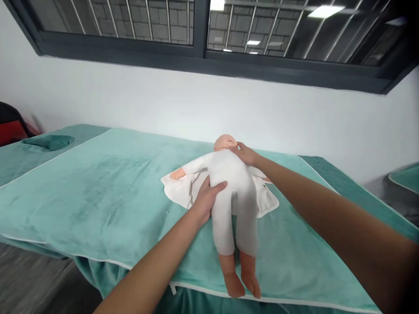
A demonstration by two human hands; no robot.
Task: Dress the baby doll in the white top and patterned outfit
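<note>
The left hand's [206, 196] thumb lies across the top of the doll's [232, 174] hip, apart from the fingers, which go out of sight at its side; the hand is clasped on the doll there. The right hand [246, 153] touches the side of the doll's head near the neck with its fingertips; how tightly those fingers close, I cannot tell. The doll, white in body and legs, lies with its head toward the bed's far edge and its feet at the near edge. A white cloth [178, 192] spreads out beneath it on both sides, under its outstretched arms. All this rests on the bed's green cover [108, 196], trimmed in white along the near edge. Beyond the far edge rises a white wall [131, 100] with a dark-framed window [199, 49]; something red [11, 133] stands past the far left corner.
</note>
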